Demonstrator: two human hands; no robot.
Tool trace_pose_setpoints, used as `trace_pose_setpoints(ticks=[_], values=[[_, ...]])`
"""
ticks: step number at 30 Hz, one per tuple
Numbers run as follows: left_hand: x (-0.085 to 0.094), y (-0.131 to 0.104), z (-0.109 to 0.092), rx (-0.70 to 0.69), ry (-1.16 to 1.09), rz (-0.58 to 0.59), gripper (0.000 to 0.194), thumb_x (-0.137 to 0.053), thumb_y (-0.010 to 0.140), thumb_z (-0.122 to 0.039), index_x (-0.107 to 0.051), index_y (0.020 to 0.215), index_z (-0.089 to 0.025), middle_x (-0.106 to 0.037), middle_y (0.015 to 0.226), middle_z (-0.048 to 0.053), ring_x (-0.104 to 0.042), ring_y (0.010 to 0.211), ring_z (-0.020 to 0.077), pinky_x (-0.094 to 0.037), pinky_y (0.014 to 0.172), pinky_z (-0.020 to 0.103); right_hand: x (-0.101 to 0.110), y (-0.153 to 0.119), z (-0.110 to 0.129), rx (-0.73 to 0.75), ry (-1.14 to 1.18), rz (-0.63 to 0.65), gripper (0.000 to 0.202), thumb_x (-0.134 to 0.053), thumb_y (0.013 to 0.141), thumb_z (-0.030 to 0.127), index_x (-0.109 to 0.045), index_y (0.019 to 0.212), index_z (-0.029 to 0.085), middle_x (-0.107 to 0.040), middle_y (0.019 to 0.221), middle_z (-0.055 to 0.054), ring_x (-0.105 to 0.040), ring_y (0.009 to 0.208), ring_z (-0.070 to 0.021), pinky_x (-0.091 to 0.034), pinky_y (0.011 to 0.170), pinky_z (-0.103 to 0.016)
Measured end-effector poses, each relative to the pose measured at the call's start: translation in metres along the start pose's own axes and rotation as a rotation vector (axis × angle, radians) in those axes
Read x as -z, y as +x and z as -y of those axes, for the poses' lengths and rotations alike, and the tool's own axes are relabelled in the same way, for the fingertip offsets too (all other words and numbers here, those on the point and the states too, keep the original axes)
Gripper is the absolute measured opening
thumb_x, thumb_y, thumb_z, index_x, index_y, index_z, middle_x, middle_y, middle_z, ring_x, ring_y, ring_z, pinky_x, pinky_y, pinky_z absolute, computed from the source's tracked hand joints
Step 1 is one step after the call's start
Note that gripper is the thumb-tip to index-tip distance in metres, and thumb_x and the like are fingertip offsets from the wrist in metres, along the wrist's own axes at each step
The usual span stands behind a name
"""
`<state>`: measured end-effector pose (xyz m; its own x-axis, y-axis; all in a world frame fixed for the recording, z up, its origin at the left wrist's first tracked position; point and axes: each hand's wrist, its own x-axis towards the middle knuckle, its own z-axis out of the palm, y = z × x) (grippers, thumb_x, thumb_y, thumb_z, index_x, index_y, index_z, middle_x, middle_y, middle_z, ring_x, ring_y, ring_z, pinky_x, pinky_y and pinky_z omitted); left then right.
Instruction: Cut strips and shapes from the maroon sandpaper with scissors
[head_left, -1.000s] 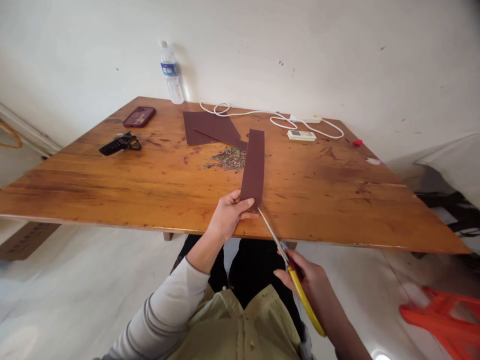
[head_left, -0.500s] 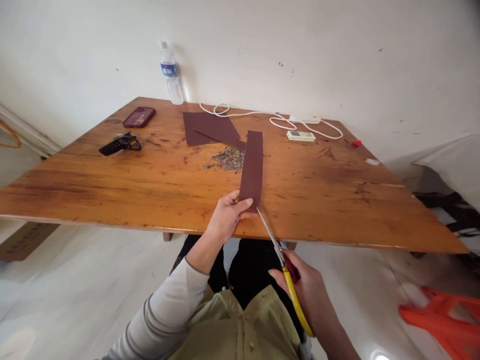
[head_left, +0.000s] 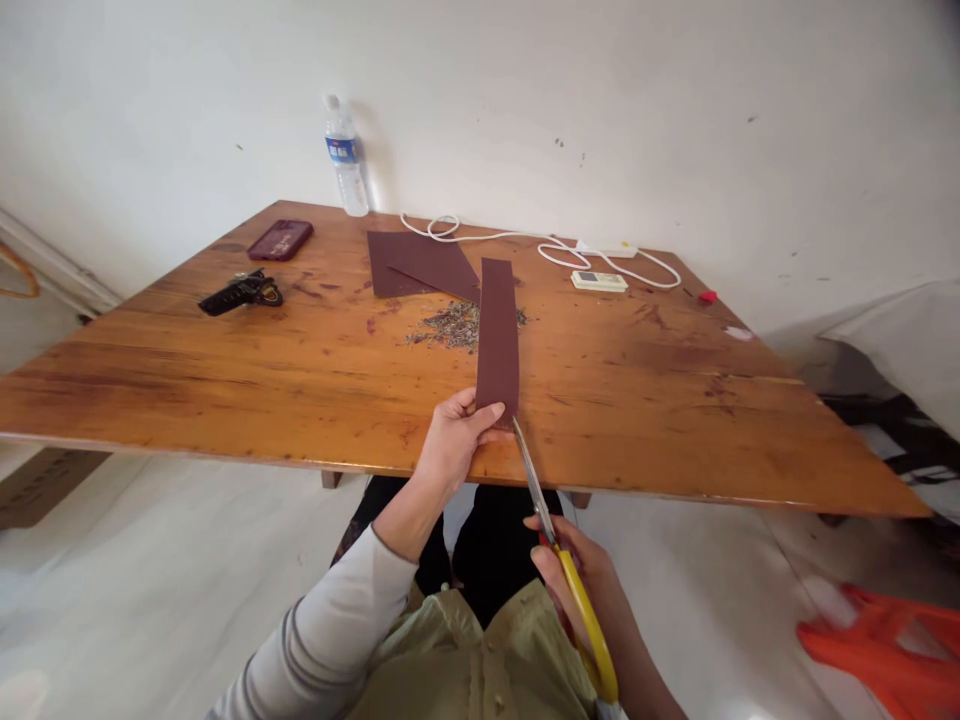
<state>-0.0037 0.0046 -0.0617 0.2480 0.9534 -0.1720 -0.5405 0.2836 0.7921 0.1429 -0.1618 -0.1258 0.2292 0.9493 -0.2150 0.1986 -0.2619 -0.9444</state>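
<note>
My left hand (head_left: 461, 435) pinches the near end of a dark maroon strip (head_left: 497, 330), thumb on top. The strip points away from me over the table; whether it is paper or another sheet material I cannot tell. In my right hand (head_left: 589, 570) is a pair of scissors (head_left: 585, 610) with yellow and red handles. Their blade tips touch or nearly touch the strip's near right corner, beside my left fingers. Beyond the strip lie two overlapping maroon sheets (head_left: 405, 262) and a heap of fine shredded scraps (head_left: 450, 325), partly hidden by the strip.
On the wooden table (head_left: 300, 400) are a phone (head_left: 280, 240), a black hair clip (head_left: 240, 292), a plastic bottle (head_left: 346, 165) by the wall, a white cable (head_left: 495, 238) and a small cream-coloured device (head_left: 598, 282). An orange bag (head_left: 885, 640) lies on the floor at right.
The strip has swung slightly left at its far end. My right hand has moved left with the scissors, whose blades look more upright. The left hand keeps its grip.
</note>
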Motion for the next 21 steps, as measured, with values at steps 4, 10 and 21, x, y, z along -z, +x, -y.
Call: trace_pose_setpoints(ticks=[4, 10, 21], values=[[-0.001, 0.0, 0.0, -0.007, 0.007, -0.011, 0.039, -0.101, 0.052, -0.031, -0.08, 0.081, -0.015, -0.077, 0.078, 0.002, -0.067, 0.066, 0.0126, -0.063, 0.061, 0.025, -0.002, -0.002, 0.004, 0.005, -0.003, 0.029, 0.051, -0.068, 0.093, 0.067, -0.077, 0.107, 0.018, -0.036, 0.055, 0.009, -0.028, 0.046, -0.0118, -0.024, 0.044, -0.025], [-0.002, 0.0, -0.001, -0.017, 0.025, -0.02, 0.035, -0.099, 0.052, -0.029, -0.079, 0.078, -0.015, -0.076, 0.076, 0.001, -0.066, 0.066, 0.0119, -0.061, 0.061, 0.023, -0.004, -0.001, 0.009, 0.055, -0.055, 0.001, 0.045, -0.066, 0.093, 0.064, -0.074, 0.097, 0.02, -0.031, 0.059, 0.009, -0.029, 0.05, -0.013, -0.028, 0.049, -0.027], [0.0, -0.001, 0.002, -0.021, -0.001, -0.071, 0.038, -0.101, 0.056, -0.033, -0.077, 0.081, -0.016, -0.076, 0.08, 0.001, -0.068, 0.069, 0.0118, -0.062, 0.067, 0.025, -0.004, 0.004, -0.001, 0.031, -0.034, -0.033, 0.038, -0.07, 0.088, 0.058, -0.074, 0.096, 0.021, -0.041, 0.06, 0.006, -0.037, 0.051, -0.0147, -0.035, 0.051, -0.027]])
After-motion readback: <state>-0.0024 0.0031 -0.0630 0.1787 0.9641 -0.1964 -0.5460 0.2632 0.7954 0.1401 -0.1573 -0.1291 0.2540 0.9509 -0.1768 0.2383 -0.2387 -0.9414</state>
